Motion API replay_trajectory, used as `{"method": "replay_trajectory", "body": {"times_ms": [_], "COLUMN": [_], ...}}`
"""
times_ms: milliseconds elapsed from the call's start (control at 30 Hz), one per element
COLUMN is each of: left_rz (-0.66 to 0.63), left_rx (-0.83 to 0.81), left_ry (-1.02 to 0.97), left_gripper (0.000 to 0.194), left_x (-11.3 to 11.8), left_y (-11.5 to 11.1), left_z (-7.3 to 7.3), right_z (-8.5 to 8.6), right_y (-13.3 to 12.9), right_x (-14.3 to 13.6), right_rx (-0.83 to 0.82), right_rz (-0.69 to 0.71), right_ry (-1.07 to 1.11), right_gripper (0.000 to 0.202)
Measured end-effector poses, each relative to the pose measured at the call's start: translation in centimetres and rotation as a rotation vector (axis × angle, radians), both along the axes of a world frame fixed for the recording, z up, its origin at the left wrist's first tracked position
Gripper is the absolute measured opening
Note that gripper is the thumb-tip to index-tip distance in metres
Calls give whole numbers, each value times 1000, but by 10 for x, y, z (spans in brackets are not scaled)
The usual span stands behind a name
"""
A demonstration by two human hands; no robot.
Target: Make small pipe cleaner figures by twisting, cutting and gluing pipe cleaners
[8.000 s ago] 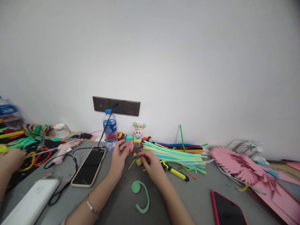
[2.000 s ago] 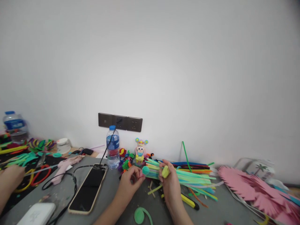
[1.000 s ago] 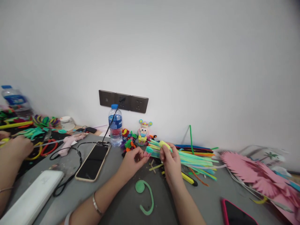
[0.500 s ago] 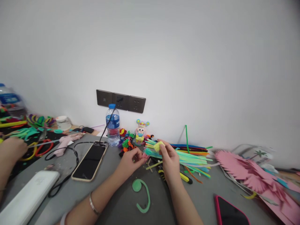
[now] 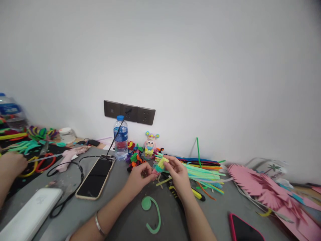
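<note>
While left fingers (image 5: 148, 178) pinch the pink-teal piece (image 5: 158, 169), right fingers (image 5: 171, 169) clamp the yellow piece (image 5: 163, 163) at their tips.

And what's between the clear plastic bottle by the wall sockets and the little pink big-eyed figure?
A heap of small, fuzzy, many-coloured pieces lies between the bottle and the figure, as the head view shows.

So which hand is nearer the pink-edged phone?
Right. The right hand is beyond the pink-edged phone and to its left; the left hand is further left.
</note>
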State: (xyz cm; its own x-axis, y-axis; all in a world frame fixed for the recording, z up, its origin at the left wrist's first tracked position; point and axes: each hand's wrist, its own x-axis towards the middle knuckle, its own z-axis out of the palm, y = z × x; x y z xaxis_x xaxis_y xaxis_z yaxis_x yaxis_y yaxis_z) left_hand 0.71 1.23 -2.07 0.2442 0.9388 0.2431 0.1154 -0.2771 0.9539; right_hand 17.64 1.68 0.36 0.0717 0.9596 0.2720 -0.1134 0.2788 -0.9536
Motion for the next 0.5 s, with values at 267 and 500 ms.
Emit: {"method": "replay_trajectory", "body": {"times_ms": [267, 500], "left_rz": [-8, 37], "left_rx": [-23, -71], "left_ry": [-39, -174], "left_gripper": [25, 30], "left_x": [0, -3], "left_y": [1, 8], "left_z": [0, -1], "right_z": [-1, -4], "right_y": [1, 2], "right_x": [-4, 0], "right_rx": [43, 14], "right_rz": [-80, -130], "right_ry": [5, 7], "right_gripper": [39, 44]}}
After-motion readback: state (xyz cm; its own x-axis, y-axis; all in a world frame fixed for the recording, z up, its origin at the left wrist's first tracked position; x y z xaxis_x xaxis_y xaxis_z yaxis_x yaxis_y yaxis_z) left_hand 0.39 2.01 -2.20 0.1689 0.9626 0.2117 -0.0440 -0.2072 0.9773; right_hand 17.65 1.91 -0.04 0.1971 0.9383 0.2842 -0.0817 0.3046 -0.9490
